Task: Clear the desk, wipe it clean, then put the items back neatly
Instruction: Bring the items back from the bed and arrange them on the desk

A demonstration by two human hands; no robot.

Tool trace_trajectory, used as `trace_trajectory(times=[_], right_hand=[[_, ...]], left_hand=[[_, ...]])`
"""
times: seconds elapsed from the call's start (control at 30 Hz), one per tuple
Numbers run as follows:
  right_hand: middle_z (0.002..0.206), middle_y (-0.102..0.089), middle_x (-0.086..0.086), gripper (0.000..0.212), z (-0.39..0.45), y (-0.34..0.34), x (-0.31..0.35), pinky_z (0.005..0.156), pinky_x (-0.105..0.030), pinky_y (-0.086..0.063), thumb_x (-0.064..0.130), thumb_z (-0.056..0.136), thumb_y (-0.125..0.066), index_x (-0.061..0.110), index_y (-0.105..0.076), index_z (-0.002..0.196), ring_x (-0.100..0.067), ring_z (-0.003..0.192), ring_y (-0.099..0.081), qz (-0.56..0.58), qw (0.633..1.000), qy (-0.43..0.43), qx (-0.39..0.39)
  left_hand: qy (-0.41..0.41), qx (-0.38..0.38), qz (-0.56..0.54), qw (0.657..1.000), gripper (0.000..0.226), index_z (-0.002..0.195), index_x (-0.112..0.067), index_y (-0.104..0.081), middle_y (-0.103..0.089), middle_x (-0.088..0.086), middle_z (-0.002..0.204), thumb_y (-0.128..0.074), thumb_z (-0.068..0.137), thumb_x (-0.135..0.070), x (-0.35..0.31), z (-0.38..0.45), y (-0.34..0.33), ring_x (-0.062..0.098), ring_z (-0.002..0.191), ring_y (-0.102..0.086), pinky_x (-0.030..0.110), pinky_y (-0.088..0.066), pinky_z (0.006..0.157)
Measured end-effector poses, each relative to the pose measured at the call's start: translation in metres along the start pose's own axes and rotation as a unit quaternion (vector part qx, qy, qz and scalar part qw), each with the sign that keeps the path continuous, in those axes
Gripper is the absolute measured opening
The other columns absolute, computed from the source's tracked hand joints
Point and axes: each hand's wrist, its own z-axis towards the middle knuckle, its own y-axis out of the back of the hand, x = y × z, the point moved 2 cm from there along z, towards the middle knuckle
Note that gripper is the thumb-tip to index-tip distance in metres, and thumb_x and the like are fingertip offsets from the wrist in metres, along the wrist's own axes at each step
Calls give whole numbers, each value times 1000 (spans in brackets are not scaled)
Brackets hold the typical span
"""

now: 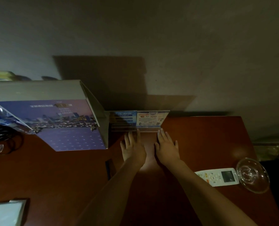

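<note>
A reddish-brown wooden desk (200, 136) stands against a dim wall. At its back edge stand two clear acrylic sign holders side by side: one with a blue card (123, 119), one with a white and red card (150, 119). My left hand (133, 147) lies flat on the desk, its straight fingertips touching the base of the holders. My right hand (167, 146) lies flat too, fingers straight, its tips at the base of the white-card holder. Neither hand grips anything.
A large upright display board with a city skyline print (67, 124) stands at the left. A white remote control (217, 176) and a clear glass dish (253, 175) lie at the right edge. Black cables (6, 141) and a pale booklet (5, 212) sit at the left.
</note>
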Motion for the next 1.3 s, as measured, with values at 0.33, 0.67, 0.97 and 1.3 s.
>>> trace_trajectory(times=[0.33,0.67,0.97,1.3], right_hand=[[160,9,5,60,6,-1,1,116,-50,-1,32,103,-27,21,4,152,-14,147,7,0,1000,6,-3],[160,-2,-2,63,-9,-4,0,117,-43,-13,30,101,-37,20,-3,152,-20,147,-8,31,998,24,-47],[158,-13,-3,54,-93,-72,28,114,-28,-13,34,100,-39,17,-23,149,-20,145,-11,1,994,111,-13],[160,-7,2,54,-113,-72,8,117,-31,-6,35,102,-35,22,-19,151,-15,147,-6,-50,986,161,-16]], left_hand=[[4,-12,4,1000,73,150,-24,12,0,13,155,-39,98,-33,2,2,3,30,143,-8,44,-18,114],[-4,-41,-15,999,68,152,-19,-1,-10,14,151,-41,97,-28,19,-19,13,27,138,-19,36,-25,110],[112,-3,-174,978,64,135,-11,-31,-36,8,130,-59,88,-45,110,-111,-3,22,122,-42,30,-44,94],[102,21,-241,965,49,134,-13,-38,-37,6,133,-58,92,-30,104,-117,-13,23,112,-53,30,-49,88]])
